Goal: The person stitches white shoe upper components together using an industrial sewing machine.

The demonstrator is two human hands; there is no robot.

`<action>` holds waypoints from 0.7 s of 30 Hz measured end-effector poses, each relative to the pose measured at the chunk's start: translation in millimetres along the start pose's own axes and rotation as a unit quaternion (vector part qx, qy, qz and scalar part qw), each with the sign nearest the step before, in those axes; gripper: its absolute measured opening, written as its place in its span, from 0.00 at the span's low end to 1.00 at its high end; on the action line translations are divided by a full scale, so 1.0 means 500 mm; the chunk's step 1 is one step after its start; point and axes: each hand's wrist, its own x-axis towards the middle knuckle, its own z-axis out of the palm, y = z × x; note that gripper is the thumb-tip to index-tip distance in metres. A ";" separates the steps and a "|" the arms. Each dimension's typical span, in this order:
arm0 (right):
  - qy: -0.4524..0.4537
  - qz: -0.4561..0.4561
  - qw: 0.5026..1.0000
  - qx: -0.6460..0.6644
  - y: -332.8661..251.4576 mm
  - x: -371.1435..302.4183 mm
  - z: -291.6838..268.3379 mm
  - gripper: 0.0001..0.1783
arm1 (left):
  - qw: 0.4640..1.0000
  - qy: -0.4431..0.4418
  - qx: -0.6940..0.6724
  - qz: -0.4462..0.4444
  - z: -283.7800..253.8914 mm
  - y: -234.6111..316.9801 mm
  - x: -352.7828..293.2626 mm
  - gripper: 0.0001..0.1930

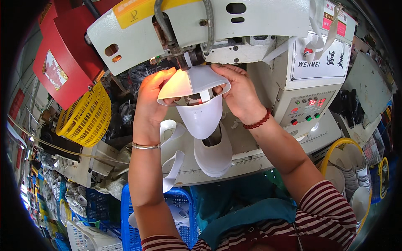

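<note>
A white shoe upper [200,117] is held up at the working head [184,56] of a grey machine, its opening toward me and its toe pointing down. My left hand [151,98] grips its left edge, fingers partly inside, in a warm orange glow. Opposite, my right hand [242,90] pinches the right edge, thumb and fingers around the rim. The back seam of the upper meets the machine head; the exact contact is hidden. Just below, another white shoe piece [213,157] rests on the machine's table [268,157]. Curved white strips [172,165] lie beside my left forearm.
A control box [307,104] with lit digits and coloured buttons stands at right. Yellow baskets hang at left [86,115] and stand at right [324,163], the latter with stacked white pieces. A blue crate [125,209] sits below my left arm. A red machine housing [69,50] is upper left.
</note>
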 end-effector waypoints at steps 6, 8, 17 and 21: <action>-0.001 0.000 1.000 -0.002 0.002 -0.001 0.003 0.06 | 1.000 -0.008 -0.012 -0.005 -0.005 -0.004 -0.003 0.12; -0.013 0.004 1.000 -0.001 0.002 -0.001 -0.002 0.06 | 1.000 -0.013 -0.010 -0.004 -0.012 -0.008 -0.002 0.12; 0.013 0.005 1.000 0.001 0.005 0.003 -0.002 0.06 | 0.999 0.012 -0.033 -0.023 0.002 -0.011 0.005 0.09; -0.001 0.015 1.000 0.005 0.009 0.005 -0.015 0.07 | 0.996 0.032 -0.068 -0.038 -0.007 -0.025 0.011 0.10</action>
